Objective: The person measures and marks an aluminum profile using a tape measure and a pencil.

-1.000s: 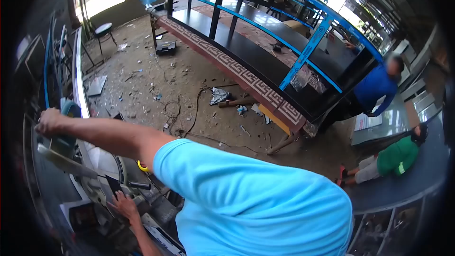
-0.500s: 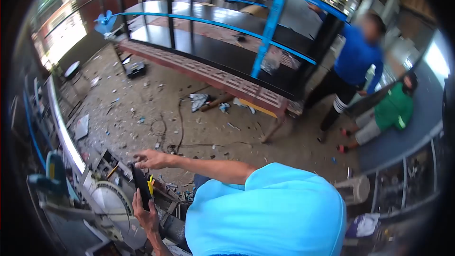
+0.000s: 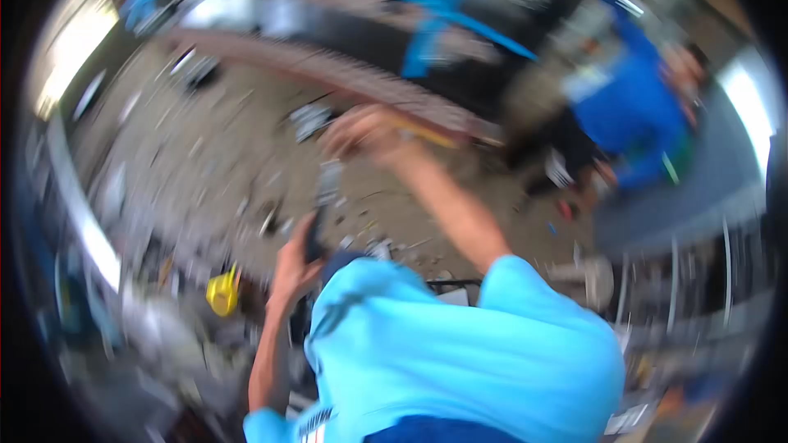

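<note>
My left hand (image 3: 294,267) is wrapped around the lower end of a dark bar-shaped piece (image 3: 316,234), whose upper part looks grey and blurred. Beyond the top of that piece, my right hand (image 3: 367,133) is out in front of me, smeared by motion. Its fingers look loosely bent and apart, and nothing shows in them. A small yellow object (image 3: 222,291) lies to the left of my left forearm, among blurred machine parts.
A long table (image 3: 312,66) with a blue-and-black frame (image 3: 431,33) spans the far side. At the right, a person in blue (image 3: 628,107) bends over near a grey panel (image 3: 689,189). Scraps litter the floor (image 3: 222,148). A pale metal rail (image 3: 78,197) runs along the left.
Both hands have moved right, away from the machine, with the dark piece in my left hand. My right hand has come off it and reached farther out. The person in blue has bent down.
</note>
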A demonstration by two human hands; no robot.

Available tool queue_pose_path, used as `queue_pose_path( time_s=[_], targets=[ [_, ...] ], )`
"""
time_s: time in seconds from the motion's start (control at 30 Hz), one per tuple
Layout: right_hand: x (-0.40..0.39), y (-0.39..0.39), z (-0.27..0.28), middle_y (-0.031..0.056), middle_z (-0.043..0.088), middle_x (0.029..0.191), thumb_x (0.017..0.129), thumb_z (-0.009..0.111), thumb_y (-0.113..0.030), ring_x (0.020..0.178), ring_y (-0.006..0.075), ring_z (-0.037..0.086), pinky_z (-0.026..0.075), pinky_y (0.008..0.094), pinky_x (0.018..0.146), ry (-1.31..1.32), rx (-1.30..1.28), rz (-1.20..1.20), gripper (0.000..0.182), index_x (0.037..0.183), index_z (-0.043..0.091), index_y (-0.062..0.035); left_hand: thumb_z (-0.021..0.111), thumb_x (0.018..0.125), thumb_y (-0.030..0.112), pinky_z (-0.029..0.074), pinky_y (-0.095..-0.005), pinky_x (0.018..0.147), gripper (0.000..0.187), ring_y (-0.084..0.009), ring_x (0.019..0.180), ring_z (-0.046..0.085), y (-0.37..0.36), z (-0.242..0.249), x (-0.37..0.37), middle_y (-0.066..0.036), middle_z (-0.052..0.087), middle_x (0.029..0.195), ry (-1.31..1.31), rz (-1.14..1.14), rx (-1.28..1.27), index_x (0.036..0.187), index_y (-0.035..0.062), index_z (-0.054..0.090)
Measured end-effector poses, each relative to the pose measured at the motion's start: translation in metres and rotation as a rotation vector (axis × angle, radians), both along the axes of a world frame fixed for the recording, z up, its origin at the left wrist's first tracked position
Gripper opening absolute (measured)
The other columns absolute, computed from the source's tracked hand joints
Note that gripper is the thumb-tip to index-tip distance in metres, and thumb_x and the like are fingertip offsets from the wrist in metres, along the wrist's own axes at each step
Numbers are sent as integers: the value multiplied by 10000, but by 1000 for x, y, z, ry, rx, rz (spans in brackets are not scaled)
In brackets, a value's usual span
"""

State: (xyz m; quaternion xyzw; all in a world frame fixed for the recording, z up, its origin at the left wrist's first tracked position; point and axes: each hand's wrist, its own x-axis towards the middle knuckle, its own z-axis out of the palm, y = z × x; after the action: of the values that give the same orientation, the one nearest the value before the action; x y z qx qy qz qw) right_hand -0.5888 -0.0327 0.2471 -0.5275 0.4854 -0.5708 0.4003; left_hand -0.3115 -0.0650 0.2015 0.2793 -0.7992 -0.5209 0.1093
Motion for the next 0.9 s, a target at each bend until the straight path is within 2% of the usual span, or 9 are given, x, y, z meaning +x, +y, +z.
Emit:
queue_pose_path(
  time_s=[0.03,0.07,0.1,0.23,0.37,0.47,0.53,0.7,0.9],
  targets=[
    [-27,-30,-24,84,649,766,729,683,-46,667,140,618,498,270,592,-69,36,198,90,806,691,1,667,735,126,483,-415,826,671,-340,958,628,-3,-28,8,-207,621,1113,120,-23,-185,1359,102,422],
    [-43,-71,-47,56,570,743,762,580,11,629,141,539,468,285,587,-663,31,-209,103,862,604,17,665,749,128,484,-421,823,638,-356,967,622,-1,-30,21,-205,620,1123,87,28,-32,1342,86,435],
    [-20,-97,-50,31,513,690,852,559,-44,595,126,498,446,262,571,-650,164,-312,45,861,560,0,666,778,129,443,-388,929,602,-311,1087,583,3,-32,41,-206,587,1198,115,121,60,1333,52,447],
    [123,-160,-169,95,641,818,915,580,-287,722,145,599,480,295,657,265,723,314,286,1025,624,-27,723,790,154,483,-311,796,460,-191,868,639,35,-54,123,-130,672,962,113,781,132,1194,22,547],
    [295,-196,-244,242,618,1056,779,694,-391,981,417,594,489,488,819,757,-133,786,564,1211,567,-52,712,823,274,509,-285,690,378,-125,746,614,79,-42,173,-92,650,824,386,1415,145,1038,-11,590],
    [374,-205,-236,323,439,1236,584,792,-554,1081,470,515,472,511,861,1242,86,1079,1039,1384,339,-70,648,857,149,510,-275,694,247,-143,740,610,100,-22,178,-69,621,816,722,1774,8,1006,-33,572],
    [384,-205,-263,307,396,1226,550,816,-523,1037,454,537,508,470,830,1429,-267,1033,997,1312,408,-27,650,847,114,502,-276,692,205,-144,736,610,105,-25,172,-64,622,809,830,1900,-125,988,-17,578],
    [376,-210,-232,295,486,1148,561,839,-327,965,414,578,507,422,833,1210,-259,1103,984,1356,361,0,671,842,169,503,-282,701,238,-165,796,640,97,-25,174,-121,655,907,669,1885,-200,972,-14,591],
    [305,-159,-50,154,630,956,626,849,-137,877,229,605,496,333,810,356,348,1725,1070,1436,160,-22,760,741,232,484,-312,801,498,-164,915,596,51,-17,178,-91,640,1034,388,1331,263,1143,3,574]
  ],
)
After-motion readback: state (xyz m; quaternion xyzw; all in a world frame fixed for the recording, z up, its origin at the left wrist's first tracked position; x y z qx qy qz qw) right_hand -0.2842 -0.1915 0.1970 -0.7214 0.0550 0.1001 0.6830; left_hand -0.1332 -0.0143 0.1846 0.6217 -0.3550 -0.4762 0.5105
